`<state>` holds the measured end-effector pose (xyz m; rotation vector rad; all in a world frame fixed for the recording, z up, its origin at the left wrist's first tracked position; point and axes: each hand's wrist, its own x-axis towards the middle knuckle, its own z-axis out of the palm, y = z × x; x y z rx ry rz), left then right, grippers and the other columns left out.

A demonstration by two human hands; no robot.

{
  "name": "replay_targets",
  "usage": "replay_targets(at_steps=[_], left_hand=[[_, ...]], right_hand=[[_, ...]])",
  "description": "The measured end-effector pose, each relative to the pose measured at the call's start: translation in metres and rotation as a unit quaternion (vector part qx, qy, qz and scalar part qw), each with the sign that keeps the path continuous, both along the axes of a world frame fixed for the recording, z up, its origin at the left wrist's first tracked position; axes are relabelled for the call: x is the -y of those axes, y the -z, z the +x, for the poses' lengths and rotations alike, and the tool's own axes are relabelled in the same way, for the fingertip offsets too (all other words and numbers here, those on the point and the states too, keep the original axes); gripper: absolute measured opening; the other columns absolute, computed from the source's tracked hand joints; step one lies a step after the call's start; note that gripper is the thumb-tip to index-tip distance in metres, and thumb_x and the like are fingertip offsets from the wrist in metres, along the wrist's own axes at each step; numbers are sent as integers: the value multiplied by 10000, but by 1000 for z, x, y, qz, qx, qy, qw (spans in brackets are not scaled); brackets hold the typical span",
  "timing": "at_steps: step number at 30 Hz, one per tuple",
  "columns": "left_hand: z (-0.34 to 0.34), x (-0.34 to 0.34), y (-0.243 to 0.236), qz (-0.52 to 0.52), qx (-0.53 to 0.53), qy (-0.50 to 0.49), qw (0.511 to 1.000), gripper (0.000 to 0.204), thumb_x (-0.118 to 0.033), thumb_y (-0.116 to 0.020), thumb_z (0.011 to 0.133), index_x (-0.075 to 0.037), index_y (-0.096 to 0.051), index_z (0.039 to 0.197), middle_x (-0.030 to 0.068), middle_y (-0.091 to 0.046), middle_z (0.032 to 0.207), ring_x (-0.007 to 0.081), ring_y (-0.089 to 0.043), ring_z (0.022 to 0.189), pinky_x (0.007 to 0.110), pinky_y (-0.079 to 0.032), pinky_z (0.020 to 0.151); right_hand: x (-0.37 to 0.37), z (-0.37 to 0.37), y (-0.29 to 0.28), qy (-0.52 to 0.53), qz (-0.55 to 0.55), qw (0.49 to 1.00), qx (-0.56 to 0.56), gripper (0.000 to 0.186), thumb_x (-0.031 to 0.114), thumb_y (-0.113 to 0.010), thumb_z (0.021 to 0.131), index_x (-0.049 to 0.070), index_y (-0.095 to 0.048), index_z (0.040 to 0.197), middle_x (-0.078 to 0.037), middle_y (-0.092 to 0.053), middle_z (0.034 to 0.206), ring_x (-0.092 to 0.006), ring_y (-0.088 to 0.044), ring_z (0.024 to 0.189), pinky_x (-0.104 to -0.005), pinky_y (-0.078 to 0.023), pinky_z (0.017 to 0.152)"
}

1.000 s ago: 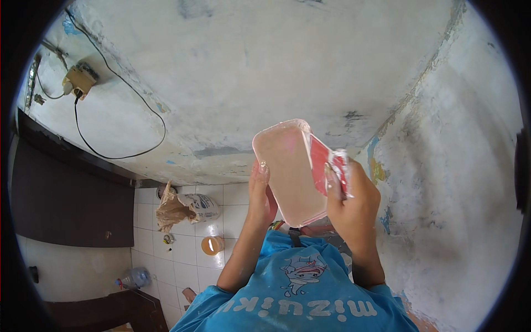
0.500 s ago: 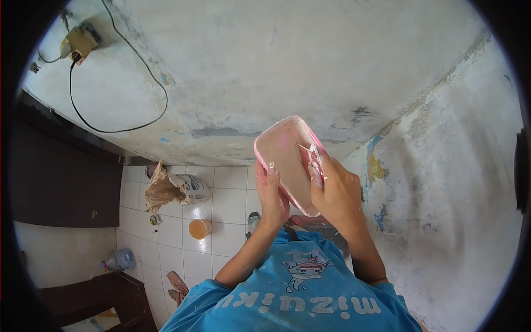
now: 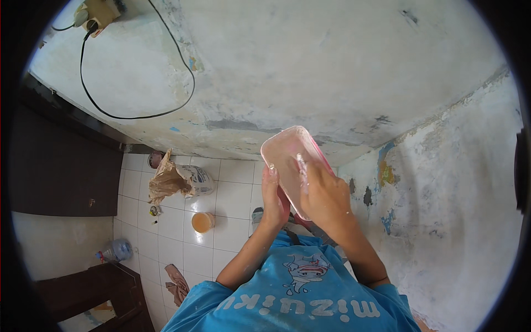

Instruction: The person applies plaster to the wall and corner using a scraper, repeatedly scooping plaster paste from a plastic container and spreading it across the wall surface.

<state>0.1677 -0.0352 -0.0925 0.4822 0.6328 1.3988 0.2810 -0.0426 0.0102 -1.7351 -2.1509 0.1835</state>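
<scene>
A shallow pink rectangular plastic container [image 3: 283, 145] with rounded corners, its inside coated in a whitish paste, is held up in front of my chest, tilted. My left hand [image 3: 274, 200] grips its left side, thumb over the rim and fingers underneath. Over the container's right half lies my right hand [image 3: 327, 196], its fingers closed together and the fingertips against the inside. White paste smears the fingers of that hand, and specks of it dot the left thumb. Whatever the right fingers may hold is hidden by the hand.
Ahead rises a patchy, peeling wall [image 3: 310, 72] with a black cable [image 3: 191, 88] hanging from a socket adapter [image 3: 95, 17]. On the tiled floor stand an opened sack [image 3: 200, 181], a tub of amber liquid [image 3: 202, 222], a plastic bottle [image 3: 117, 250] and a crumpled cloth [image 3: 177, 285].
My right hand has moved from the container's right rim to over its inside, fingers now pointing to the far end. The left hand keeps its grip; the view has shifted slightly.
</scene>
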Motion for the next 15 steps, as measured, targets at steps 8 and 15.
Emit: replay_targets(at_steps=[8,15], left_hand=[[-41,-8,7,-11,84,35,996,524,-374,-454,1061,-53,-377,1468,103,-495,1420,206,-477,1317,372,-370,1123],[-76,-17,23,-36,81,53,995,508,-364,-466,1058,-58,-391,1456,93,-498,1414,202,-471,1321,371,-373,1117]], right_hand=[[-24,-34,-18,16,-41,992,-120,277,151,-586,920,46,-612,1175,-199,-684,999,-407,-671,836,-489,-540,696],[-35,-54,-1,11,32,999,-25,421,130,-574,903,56,-573,1317,-153,-698,995,-362,-701,782,-463,-556,661]])
